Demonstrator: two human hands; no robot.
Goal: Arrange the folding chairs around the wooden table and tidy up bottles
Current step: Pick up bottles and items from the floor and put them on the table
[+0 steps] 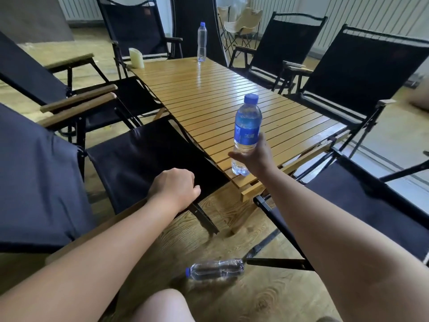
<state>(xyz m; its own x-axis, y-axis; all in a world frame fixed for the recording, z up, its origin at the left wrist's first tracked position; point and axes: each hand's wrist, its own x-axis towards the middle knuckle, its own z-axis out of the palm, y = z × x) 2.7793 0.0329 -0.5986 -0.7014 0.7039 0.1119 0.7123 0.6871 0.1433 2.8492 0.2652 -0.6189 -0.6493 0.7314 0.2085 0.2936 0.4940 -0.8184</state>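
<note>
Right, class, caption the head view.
Right hand holds blue-labelled clear plastic bottle at near end of slatted wooden table.

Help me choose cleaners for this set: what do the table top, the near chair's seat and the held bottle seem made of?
Table top: wooden slats, glossy, probably varnished; gaps and glare show. Chair seat: dark matte fabric, likely canvas; it sags and creases. Bottle in the right hand: clear thin plastic, blue cap and label; see-through.
</note>
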